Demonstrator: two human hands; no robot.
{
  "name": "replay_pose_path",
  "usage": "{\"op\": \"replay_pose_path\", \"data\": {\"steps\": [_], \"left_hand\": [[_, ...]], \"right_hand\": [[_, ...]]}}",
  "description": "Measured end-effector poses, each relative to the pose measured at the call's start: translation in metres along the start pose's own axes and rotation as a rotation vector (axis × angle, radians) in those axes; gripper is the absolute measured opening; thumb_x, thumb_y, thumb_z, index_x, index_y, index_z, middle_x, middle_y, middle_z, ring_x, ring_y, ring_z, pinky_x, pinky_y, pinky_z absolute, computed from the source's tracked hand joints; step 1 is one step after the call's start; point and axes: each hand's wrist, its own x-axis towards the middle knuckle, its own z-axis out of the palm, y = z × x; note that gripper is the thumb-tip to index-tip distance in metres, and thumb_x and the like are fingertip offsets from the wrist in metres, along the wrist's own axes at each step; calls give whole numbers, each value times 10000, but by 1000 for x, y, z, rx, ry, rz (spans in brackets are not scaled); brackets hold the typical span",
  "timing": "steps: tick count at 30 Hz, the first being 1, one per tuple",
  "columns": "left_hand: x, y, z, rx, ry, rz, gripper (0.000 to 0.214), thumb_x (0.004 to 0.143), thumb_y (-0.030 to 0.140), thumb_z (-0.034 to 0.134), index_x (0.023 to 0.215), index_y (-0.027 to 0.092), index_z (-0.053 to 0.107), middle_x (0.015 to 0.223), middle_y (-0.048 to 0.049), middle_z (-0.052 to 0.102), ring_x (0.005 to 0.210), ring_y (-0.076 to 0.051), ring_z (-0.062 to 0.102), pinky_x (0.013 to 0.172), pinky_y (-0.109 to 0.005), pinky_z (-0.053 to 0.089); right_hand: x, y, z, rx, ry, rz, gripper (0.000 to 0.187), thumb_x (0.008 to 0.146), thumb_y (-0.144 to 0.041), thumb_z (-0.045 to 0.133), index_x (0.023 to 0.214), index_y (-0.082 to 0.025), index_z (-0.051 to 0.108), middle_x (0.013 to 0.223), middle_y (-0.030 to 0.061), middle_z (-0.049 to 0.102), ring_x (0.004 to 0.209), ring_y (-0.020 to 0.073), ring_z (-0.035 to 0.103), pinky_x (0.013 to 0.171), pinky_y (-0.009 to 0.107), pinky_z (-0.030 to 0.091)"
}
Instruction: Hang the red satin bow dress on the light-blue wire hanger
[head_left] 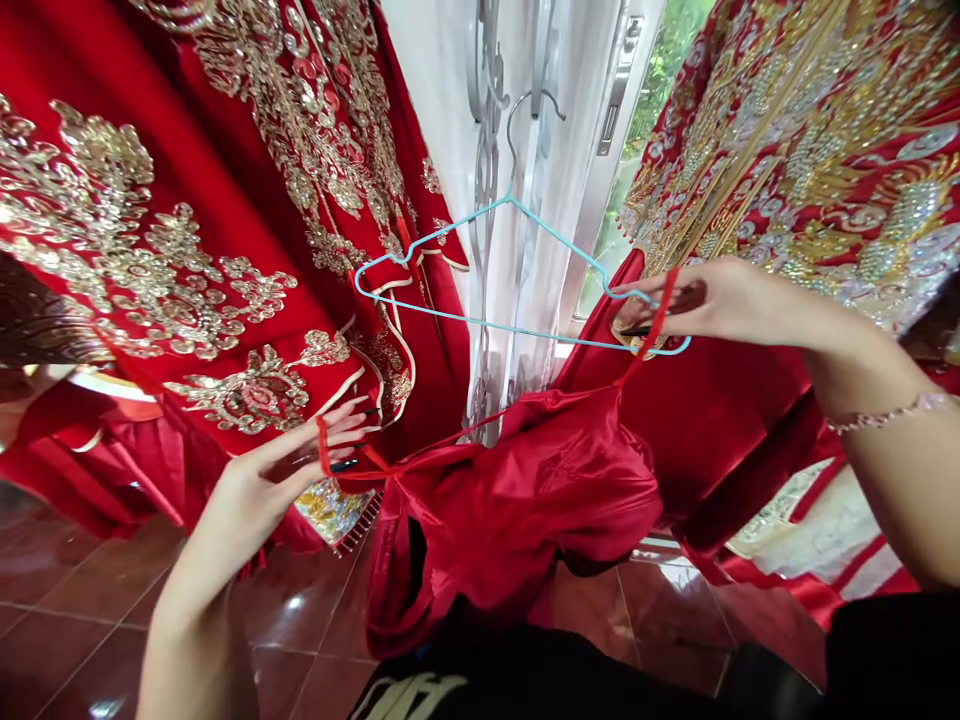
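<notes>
Here, left hand (289, 475), right hand (720, 305) pinch satin garment's red loops (634, 362)

Place: an indoor garment room, shown as a bridal-wear shop or dressing room by the stock of formal dress, though which of the two cannot be told.
Garments: long red robes densely embroidered in gold (150, 250) are hung at the left of the frame, and a matching red-and-gold robe (810, 170) is hung at the upper right.
Fittings: a pale blue wire coat hanger (510, 331) is seen at centre.
Window: a white sheer curtain (435, 120) and a metal window frame (616, 90) are seen at top centre, with green foliage (664, 90) beyond.
Floor: polished reddish-brown tiles (90, 590) are laid across the bottom of the frame.
</notes>
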Motion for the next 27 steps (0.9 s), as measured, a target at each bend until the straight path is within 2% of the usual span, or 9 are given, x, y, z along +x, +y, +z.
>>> {"op": "replay_pose_path", "data": {"steps": [2,5,7,12,15,18,21,24,27], "left_hand": [[-3,-3,2,76,-77,35,549,785,615,694,1242,310,703,1371,-25,645,1279,-320,604,1148,-514,413],[-8,-10,7,172,-200,38,543,862,579,622,1315,281,653,1427,-51,597,1337,-310,553,1163,-510,387],[-11,-14,10,199,-247,35,570,866,581,612,1334,256,639,1437,-79,585,1326,-320,563,1151,-515,398],[-5,-10,10,182,-237,74,552,873,565,600,1311,233,654,1399,-88,619,1282,-320,603,1112,-480,458],[14,-2,9,206,-191,109,561,877,528,589,1327,196,640,1356,-103,652,1241,-321,633,1096,-487,473],[41,2,10,247,-111,172,580,861,488,593,1334,154,633,1284,-124,696,1215,-321,649,1108,-487,455],[66,2,12,235,32,197,559,864,452,580,1317,130,641,1209,-133,732,1160,-307,680,1089,-472,466],[86,7,11,200,180,207,489,848,411,601,1221,109,698,1097,-133,769,1069,-300,714,1031,-462,505],[101,21,3,149,185,247,421,804,366,656,1113,94,744,1022,-133,781,955,-281,734,943,-435,553]], "right_hand": [[15,-2,7,49,-82,66,211,739,-367,733,732,-160,695,579,-10,643,520,96,581,519,239,492],[29,3,16,134,-82,111,223,742,-311,698,614,-188,564,474,-50,520,424,56,464,445,211,376],[32,7,19,190,-114,125,236,731,-296,682,610,-194,507,484,-49,511,436,58,455,452,212,355],[26,14,18,313,-192,176,258,698,-360,677,757,-205,479,563,-39,540,519,87,491,515,228,359],[21,21,14,291,-68,183,388,684,-515,680,799,-211,468,597,-40,522,562,97,478,556,242,359],[23,33,12,68,171,190,476,640,-625,665,697,-213,432,573,-40,444,552,91,392,546,258,279],[30,47,12,-84,364,195,533,671,-684,617,627,-219,358,558,-41,347,547,90,309,558,286,219],[35,54,13,-132,385,194,590,698,-744,592,618,-226,319,575,-36,304,556,96,274,572,308,211],[37,52,14,-130,381,190,667,648,-847,557,608,-230,306,582,-34,296,554,97,261,570,314,206]]}}
